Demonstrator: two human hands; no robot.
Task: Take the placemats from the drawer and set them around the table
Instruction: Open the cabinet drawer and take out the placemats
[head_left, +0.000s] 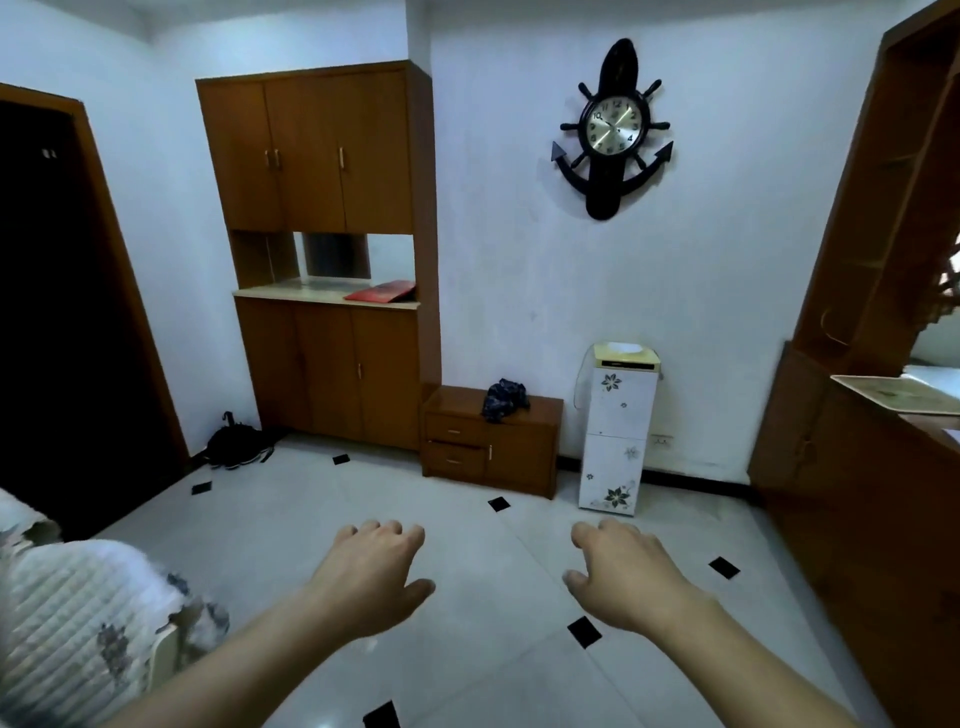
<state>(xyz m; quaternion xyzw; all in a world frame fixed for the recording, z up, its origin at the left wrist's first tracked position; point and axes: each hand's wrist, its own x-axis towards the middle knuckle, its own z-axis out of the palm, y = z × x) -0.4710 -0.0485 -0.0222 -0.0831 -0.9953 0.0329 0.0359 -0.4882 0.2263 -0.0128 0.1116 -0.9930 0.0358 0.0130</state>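
A low wooden cabinet (491, 439) stands against the far wall, with two shut drawers (454, 446) stacked on its left side and a door on its right. No placemats are visible. My left hand (371, 577) and my right hand (621, 574) hover palm down over the tiled floor, well short of the cabinet. Both hold nothing and their fingers are loosely curled and apart.
A tall wooden wall unit (332, 260) with a red folder (382, 291) on its counter stands left of the low cabinet. A dark cloth (504, 397) lies on the cabinet top. A white water dispenser (618, 431), a quilted seat (67, 618) and a wooden counter (852, 493) flank the floor.
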